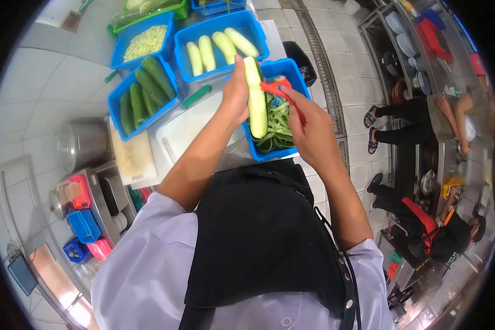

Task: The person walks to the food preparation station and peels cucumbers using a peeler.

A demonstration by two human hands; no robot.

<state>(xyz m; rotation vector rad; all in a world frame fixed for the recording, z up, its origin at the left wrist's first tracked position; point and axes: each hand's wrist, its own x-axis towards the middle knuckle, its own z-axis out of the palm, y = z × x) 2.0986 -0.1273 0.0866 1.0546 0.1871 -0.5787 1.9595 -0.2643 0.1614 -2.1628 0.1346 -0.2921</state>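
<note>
My left hand [236, 91] is closed around a mostly peeled cucumber [257, 104], pale green with a dark strip of skin along its right side near the top. In my right hand [315, 127] is a red peeler [278, 88], its head against the cucumber's right side. Below both hands, a blue bin [254, 149] holds a heap of dark green peelings [275, 124]. Several peeled cucumbers [224, 47] lie in another blue bin [181, 39] beyond my left hand. Unpeeled cucumbers [148, 85] fill a third blue bin [115, 107] on the left.
A white cutting board [187, 129] and a green-handled knife [197, 96] lie left of my hands. A blue bin of shredded pale vegetable [146, 44] stands at the back. A wooden-coloured board [129, 154] is at the left. Two people [432, 118] are by shelves at right.
</note>
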